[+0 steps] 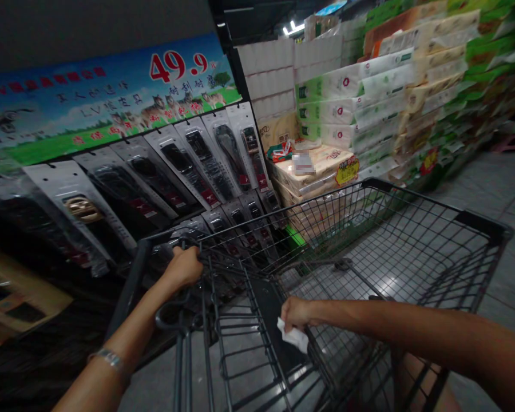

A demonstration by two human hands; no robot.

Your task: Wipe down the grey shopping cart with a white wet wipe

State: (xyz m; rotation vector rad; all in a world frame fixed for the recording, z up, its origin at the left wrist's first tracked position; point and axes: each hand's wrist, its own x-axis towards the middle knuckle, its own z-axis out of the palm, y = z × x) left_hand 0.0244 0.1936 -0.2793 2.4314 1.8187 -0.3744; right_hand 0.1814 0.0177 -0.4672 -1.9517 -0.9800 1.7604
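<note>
A dark wire shopping cart (416,197) stands before me, tilted across the view. On its upper rim near the belt display, my left hand (185,268) is closed round the wire. A metal bracelet circles that wrist. My right hand (295,313) reaches into the cart and pinches a crumpled white wipe, a tissue or cloth (295,339). Beneath the wipe is the dark flat panel (274,326) of the cart's fold-out seat; whether the two touch, I cannot tell. Bare mesh and grey floor show through the basket.
Packaged belts (189,151) hang on the left under a price sign (154,86) reading 49.9. Tissue packs (339,103) are stacked behind the cart, with a small red-and-green packet (281,150) on a lower stack. Grey tiled floor (489,183) runs along the right.
</note>
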